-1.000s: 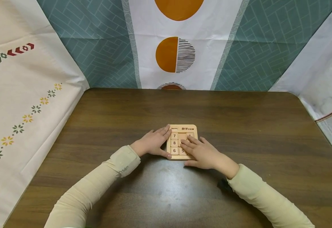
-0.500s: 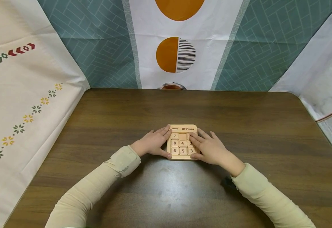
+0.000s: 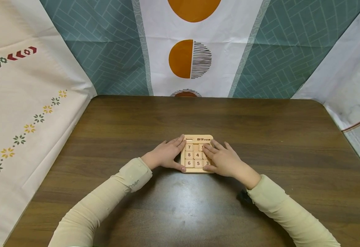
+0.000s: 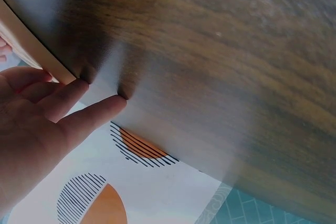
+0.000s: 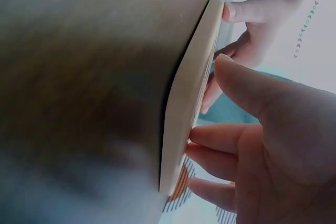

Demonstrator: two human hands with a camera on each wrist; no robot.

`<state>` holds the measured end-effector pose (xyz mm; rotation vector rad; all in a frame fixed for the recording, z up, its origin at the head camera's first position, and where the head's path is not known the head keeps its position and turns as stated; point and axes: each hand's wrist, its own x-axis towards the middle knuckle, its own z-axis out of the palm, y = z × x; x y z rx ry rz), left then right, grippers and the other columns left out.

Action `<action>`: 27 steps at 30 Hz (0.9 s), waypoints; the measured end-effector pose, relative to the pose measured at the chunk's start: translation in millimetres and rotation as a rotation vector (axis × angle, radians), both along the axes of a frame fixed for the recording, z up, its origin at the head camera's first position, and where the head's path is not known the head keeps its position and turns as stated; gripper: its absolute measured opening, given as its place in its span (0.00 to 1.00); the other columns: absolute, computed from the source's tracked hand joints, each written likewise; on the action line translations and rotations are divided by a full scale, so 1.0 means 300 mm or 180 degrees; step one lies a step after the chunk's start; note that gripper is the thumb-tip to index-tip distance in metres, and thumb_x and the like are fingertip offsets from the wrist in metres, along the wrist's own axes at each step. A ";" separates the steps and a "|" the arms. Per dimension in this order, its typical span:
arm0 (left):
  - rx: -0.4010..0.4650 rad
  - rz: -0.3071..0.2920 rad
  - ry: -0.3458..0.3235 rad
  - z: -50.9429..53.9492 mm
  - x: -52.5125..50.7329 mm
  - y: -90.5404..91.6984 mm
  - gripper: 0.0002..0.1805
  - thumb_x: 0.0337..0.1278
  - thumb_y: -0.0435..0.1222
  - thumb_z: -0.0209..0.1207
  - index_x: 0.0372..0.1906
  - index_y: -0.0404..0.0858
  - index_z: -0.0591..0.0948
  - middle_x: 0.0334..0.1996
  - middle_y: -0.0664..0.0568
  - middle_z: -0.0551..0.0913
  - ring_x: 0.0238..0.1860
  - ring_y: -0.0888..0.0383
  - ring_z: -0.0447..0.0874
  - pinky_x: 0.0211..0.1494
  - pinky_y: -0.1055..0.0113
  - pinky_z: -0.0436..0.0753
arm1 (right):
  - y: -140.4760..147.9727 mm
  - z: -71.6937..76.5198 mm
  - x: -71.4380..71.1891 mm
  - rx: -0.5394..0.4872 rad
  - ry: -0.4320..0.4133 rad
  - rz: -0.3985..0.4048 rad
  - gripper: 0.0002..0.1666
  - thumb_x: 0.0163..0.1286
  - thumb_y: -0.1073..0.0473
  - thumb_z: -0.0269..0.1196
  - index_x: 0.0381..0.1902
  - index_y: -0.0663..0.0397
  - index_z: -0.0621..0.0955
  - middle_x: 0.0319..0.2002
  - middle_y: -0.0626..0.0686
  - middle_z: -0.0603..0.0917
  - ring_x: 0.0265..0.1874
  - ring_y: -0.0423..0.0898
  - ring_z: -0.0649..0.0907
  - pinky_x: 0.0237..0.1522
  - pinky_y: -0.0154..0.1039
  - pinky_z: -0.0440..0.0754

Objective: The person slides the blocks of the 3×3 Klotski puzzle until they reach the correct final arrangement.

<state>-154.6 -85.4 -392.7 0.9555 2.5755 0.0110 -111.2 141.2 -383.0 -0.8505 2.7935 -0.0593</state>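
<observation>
Left hand point(image 3: 165, 154): fingers extended along the left edge of the wooden number board point(image 3: 195, 171) | right hand point(image 3: 227, 162): fingers outstretched, seemingly touching a half-covered tile point(image 3: 200, 147), tile 4 point(image 3: 197, 155) just beside them | board: flat on tabletop point(image 3: 180, 206) between both sets of fingers

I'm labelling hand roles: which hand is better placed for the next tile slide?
Probably the right hand: it reaches over the top-row tile just right of the gap, partly covering it. The left hand lies at the board's left edge, better placed for steadying.
</observation>
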 end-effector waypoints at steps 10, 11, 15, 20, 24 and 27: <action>0.0002 -0.0006 -0.0015 -0.001 0.003 0.000 0.59 0.41 0.67 0.55 0.71 0.34 0.47 0.71 0.43 0.38 0.70 0.50 0.44 0.62 0.45 0.59 | -0.049 0.002 -0.004 -0.0025 -0.0043 0.0067 0.41 0.63 0.38 0.55 0.65 0.58 0.66 0.66 0.55 0.63 0.67 0.55 0.56 0.59 0.63 0.52; 0.0016 -0.0009 -0.0014 -0.001 0.003 0.000 0.59 0.42 0.67 0.55 0.71 0.34 0.47 0.71 0.43 0.39 0.70 0.50 0.45 0.62 0.45 0.59 | -0.051 0.002 -0.004 -0.0025 -0.0034 0.0080 0.41 0.62 0.38 0.55 0.65 0.58 0.66 0.66 0.55 0.63 0.67 0.55 0.56 0.59 0.63 0.53; 0.0063 -0.0032 -0.0003 -0.001 0.003 -0.001 0.59 0.42 0.66 0.56 0.70 0.33 0.48 0.71 0.42 0.40 0.69 0.49 0.45 0.61 0.44 0.60 | -0.046 0.005 -0.001 -0.0027 0.0013 0.0107 0.41 0.62 0.38 0.56 0.65 0.57 0.66 0.66 0.54 0.63 0.67 0.55 0.56 0.59 0.63 0.54; 0.0062 -0.0054 0.0026 -0.006 0.001 -0.003 0.59 0.42 0.66 0.56 0.70 0.33 0.48 0.71 0.42 0.40 0.69 0.49 0.46 0.61 0.44 0.60 | -0.017 0.017 0.026 -0.0054 0.0028 0.0084 0.40 0.62 0.38 0.57 0.65 0.56 0.66 0.65 0.53 0.64 0.67 0.56 0.56 0.59 0.63 0.53; 0.0057 -0.0050 0.0025 -0.004 0.001 -0.004 0.59 0.42 0.66 0.56 0.70 0.33 0.48 0.71 0.42 0.40 0.69 0.49 0.45 0.61 0.44 0.59 | 0.006 0.031 0.058 -0.0069 0.0046 0.0105 0.40 0.61 0.39 0.58 0.63 0.57 0.68 0.64 0.54 0.67 0.66 0.57 0.58 0.58 0.64 0.54; 0.0047 -0.0040 0.0025 -0.001 0.003 -0.004 0.59 0.41 0.66 0.56 0.70 0.33 0.48 0.71 0.42 0.39 0.70 0.49 0.45 0.61 0.44 0.59 | 0.017 0.036 0.074 -0.0067 0.0063 0.0130 0.39 0.60 0.39 0.58 0.62 0.58 0.70 0.63 0.54 0.68 0.65 0.57 0.59 0.58 0.65 0.54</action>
